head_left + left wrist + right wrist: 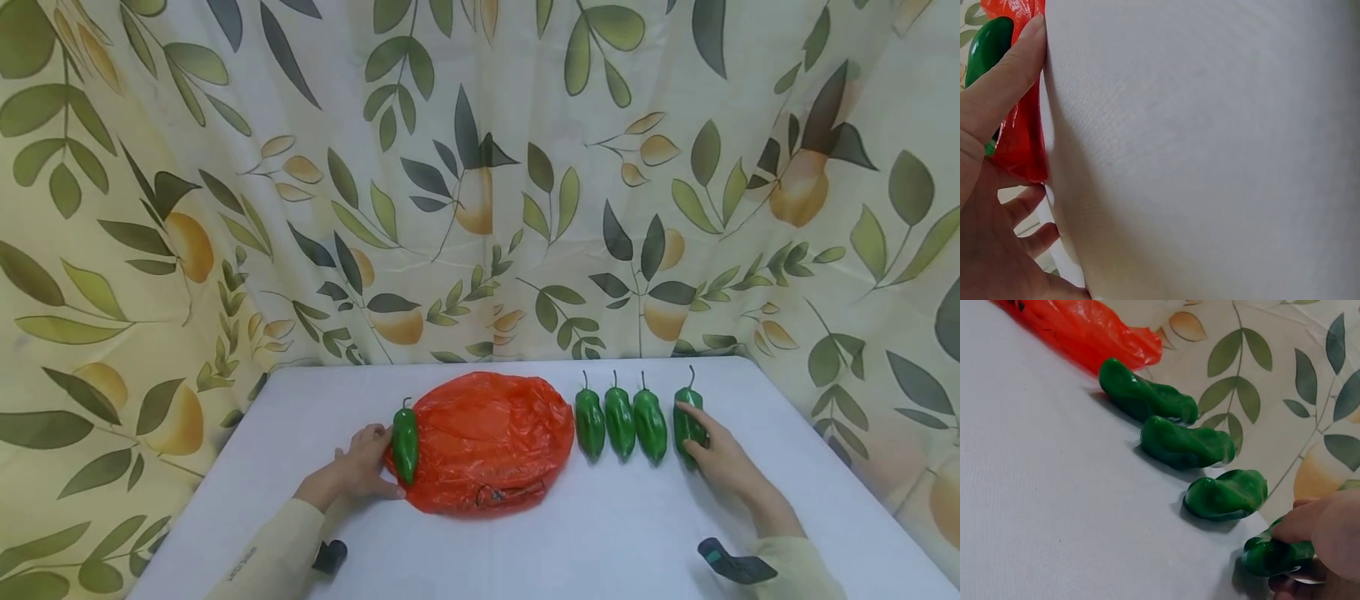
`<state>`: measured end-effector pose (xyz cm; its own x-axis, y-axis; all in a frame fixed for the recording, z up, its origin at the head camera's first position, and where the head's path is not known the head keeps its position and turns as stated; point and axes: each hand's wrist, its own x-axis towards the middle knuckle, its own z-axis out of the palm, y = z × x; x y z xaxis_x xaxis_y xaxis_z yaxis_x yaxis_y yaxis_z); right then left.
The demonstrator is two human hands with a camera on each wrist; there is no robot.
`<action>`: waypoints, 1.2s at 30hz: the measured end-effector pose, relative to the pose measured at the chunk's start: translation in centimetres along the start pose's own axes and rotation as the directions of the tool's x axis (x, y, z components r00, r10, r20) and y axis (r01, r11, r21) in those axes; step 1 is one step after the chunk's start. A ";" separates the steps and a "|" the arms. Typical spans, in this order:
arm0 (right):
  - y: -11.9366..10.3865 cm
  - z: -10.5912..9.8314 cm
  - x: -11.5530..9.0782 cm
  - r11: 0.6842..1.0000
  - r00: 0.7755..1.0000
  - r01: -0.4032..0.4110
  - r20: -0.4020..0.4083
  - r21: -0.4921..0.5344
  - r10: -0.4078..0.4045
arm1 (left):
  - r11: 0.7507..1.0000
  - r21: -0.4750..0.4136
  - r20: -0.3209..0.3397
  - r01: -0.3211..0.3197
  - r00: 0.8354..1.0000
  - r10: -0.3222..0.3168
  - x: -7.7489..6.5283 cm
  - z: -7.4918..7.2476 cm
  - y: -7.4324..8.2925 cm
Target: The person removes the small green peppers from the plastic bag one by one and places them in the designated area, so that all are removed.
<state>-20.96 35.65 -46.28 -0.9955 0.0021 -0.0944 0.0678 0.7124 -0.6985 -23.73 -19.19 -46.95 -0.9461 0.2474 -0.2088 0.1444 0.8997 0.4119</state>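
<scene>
A red plastic bag (487,442) lies flat on the white table, with one green chili pepper (405,446) on its left edge. My left hand (363,467) is at that edge, thumb and fingers spread on either side of this pepper. In the left wrist view the thumb (1007,81) lies straight along the bag (1022,137). To the right of the bag, three green peppers (619,423) stand in a row, stems away from me. My right hand (723,458) grips another green pepper (684,417) at the row's right end, between thumb and fingers.
The white table (570,542) ends at a far edge in front of a leaf-and-fruit patterned curtain (480,208). Dark straps (735,564) are at both wrists. A dark cord or tie (495,494) shows on the bag's near side.
</scene>
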 end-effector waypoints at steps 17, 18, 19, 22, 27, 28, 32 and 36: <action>0.5 0.8 0.4 0.996 0.998 0.043 -0.031 -0.081 -0.046 | 1.000 0.007 0.022 0.008 1.000 -0.008 0.2 0.3 -0.4; 0.5 0.9 0.4 0.996 0.998 0.045 -0.036 -0.083 -0.048 | 1.000 0.005 0.024 0.009 1.000 -0.009 0.2 0.3 -0.4; 0.4 0.9 0.4 0.995 0.998 0.045 -0.039 -0.086 -0.048 | 1.000 0.004 0.024 0.008 1.000 -0.008 0.1 0.3 -0.4; 0.4 1.0 0.4 0.996 0.999 0.032 -0.039 -0.088 -0.035 | 1.000 0.000 0.033 0.014 0.999 -0.013 0.1 0.2 -0.3; 0.4 1.0 0.3 0.996 1.000 0.014 -0.024 -0.090 -0.017 | 1.000 -0.012 0.040 0.028 0.999 -0.028 0.2 0.0 -0.2; 0.4 1.0 0.4 0.996 1.000 0.017 -0.024 -0.091 -0.019 | 1.000 -0.012 0.040 0.029 0.999 -0.028 0.2 0.0 -0.1; 0.2 1.0 0.4 0.996 0.999 0.020 -0.027 -0.087 -0.022 | 1.000 0.007 0.035 0.025 0.999 -0.025 0.3 -0.1 -0.2; 0.0 1.1 0.5 0.997 0.999 0.018 -0.027 -0.080 -0.020 | 1.000 -0.001 0.036 0.022 0.999 -0.022 0.3 -0.2 -0.2</action>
<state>-21.36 34.88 -47.13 -0.9981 0.0067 -0.0609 0.0442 0.7663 -0.6409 -24.11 -19.33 -46.93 -0.9379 0.2403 -0.2501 0.1228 0.9045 0.4083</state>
